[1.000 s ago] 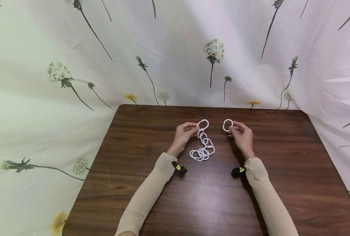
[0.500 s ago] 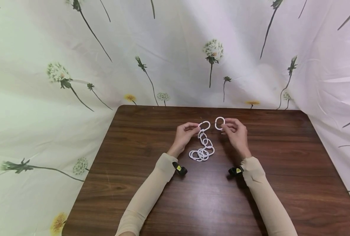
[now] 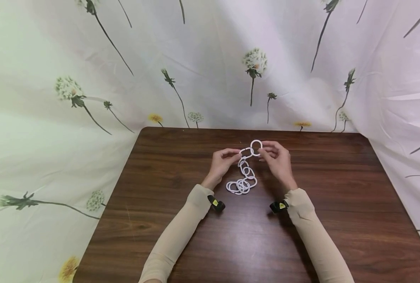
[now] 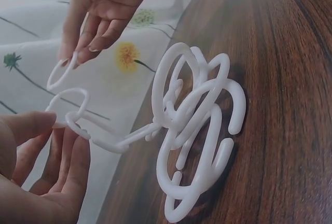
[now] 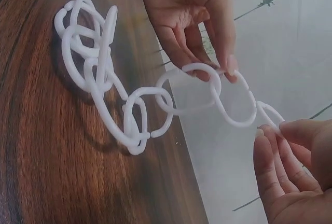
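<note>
In the head view my left hand [image 3: 221, 166] pinches the end link [image 5: 234, 124] of a white plastic chain, holding it above the table. The rest of the chain [image 4: 238, 105] trails down into a loose heap of linked, C-shaped rings on the wood. My right hand [image 3: 279, 162] pinches a single white ring [image 3: 256, 140] between thumb and fingertips. From the head, this ring overlaps the end link; both wrist views show it close beside that link. Whether they touch, I cannot tell. A small gap shows in the end link's side in the right wrist view.
The dark wooden table [image 3: 181, 220] reaches back to a white curtain [image 3: 210, 78] printed with dandelions. A black wrist camera [image 3: 216, 203] is strapped at the left sleeve, another black camera [image 3: 279, 206] at the right sleeve.
My right hand has moved left with its ring, bringing it from well apart up to the chain's end link. The left hand stays nearly still, its link tilted slightly more sideways.
</note>
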`<state>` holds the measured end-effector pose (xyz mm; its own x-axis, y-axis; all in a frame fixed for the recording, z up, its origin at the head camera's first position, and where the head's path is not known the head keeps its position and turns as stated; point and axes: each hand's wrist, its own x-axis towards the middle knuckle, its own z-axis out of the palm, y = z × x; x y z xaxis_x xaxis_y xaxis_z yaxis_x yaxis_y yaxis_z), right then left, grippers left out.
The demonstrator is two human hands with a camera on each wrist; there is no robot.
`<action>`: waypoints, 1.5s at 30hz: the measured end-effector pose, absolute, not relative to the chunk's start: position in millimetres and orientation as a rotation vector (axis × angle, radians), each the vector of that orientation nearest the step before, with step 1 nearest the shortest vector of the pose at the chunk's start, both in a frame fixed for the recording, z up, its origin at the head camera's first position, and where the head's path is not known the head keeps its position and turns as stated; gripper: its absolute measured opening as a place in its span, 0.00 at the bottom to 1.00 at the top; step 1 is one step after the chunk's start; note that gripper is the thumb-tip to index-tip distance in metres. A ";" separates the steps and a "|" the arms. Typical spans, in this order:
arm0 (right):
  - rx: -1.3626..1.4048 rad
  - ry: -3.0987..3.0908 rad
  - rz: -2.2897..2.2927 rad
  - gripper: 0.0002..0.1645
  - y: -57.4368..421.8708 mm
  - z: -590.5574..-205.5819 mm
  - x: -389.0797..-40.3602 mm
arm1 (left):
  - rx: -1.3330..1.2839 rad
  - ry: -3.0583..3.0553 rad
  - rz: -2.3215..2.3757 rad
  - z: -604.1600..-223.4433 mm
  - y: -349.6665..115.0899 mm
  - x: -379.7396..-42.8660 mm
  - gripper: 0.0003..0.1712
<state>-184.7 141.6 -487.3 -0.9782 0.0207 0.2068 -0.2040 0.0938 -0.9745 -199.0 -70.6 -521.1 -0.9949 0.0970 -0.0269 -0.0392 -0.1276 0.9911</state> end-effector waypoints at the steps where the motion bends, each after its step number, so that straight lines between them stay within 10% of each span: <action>1: 0.190 -2.199 2.000 0.20 140.1 -483.5 -182.6 | 0.071 2.016 2.287 -520.9 -70.4 -198.7 0.14; 45: 0.213 -2.281 1.976 0.21 130.3 -513.8 -190.6 | -0.009 1.888 2.286 -525.9 -60.6 -197.3 0.15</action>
